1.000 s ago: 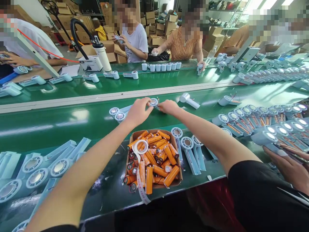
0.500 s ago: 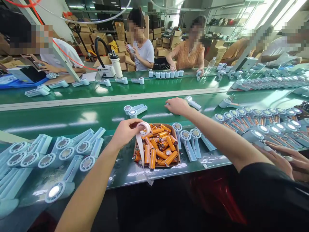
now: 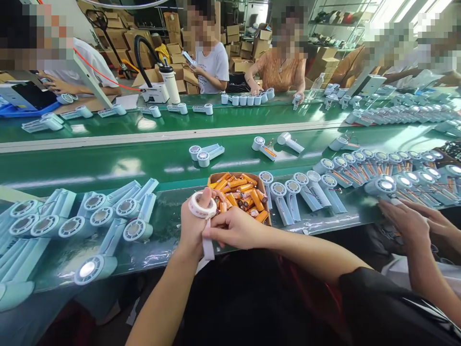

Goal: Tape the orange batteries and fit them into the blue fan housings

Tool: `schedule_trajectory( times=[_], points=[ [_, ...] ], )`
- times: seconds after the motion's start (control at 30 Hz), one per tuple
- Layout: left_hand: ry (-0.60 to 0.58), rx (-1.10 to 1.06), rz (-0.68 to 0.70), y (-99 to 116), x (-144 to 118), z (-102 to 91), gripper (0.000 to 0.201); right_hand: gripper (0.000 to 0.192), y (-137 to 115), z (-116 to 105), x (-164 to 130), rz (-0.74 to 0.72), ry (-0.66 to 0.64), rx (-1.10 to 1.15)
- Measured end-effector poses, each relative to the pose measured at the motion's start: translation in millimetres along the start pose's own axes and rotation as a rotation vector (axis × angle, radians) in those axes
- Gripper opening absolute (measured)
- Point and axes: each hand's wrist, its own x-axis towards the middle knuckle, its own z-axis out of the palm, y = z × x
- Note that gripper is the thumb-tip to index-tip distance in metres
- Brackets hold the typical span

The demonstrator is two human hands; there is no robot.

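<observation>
Tape roll [image 3: 202, 210] by glossy green worktop [image 3: 163, 218]; cardboard boxes [image 3: 241, 65] beyond.

Green bench [image 3: 163, 211] bears cardboard box [image 3: 257, 178], pale-blue fan bodies [image 3: 139, 231] either side.

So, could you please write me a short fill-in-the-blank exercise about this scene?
The left hand holds a tape roll whose main colour is ____.
The strip hanging from it is pinched by the ____ hand.
The orange cylinders lie in a box made of ____.
The tumbler on the far side has a ____ lid.
Missing words: white; right; cardboard; black.
</observation>
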Motion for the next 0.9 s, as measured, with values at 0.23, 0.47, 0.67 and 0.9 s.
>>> schedule_trajectory(
  times=[0.23,0.47,0.67,0.9],
  points=[
    [0.055,-0.189,-0.091,7,1,-34.5,0.053,0.071,9,-33,-31,-0.034,-0.333,0.128],
    [-0.213,0.364,0.088,9,-24,-88.7,0.046,0.049,6,-51,-33,0.055,-0.106,-0.543],
    [-0.324,0.573,0.165,19,-36,-82.7,0.053,0.067,5,-31,-7,0.367,0.203,-1.051],
    [-0.613,0.837,0.218,3,-44,-73.5,0.038,0.062,32,-33,-28,0.207,0.422,-0.275]
  ],
)
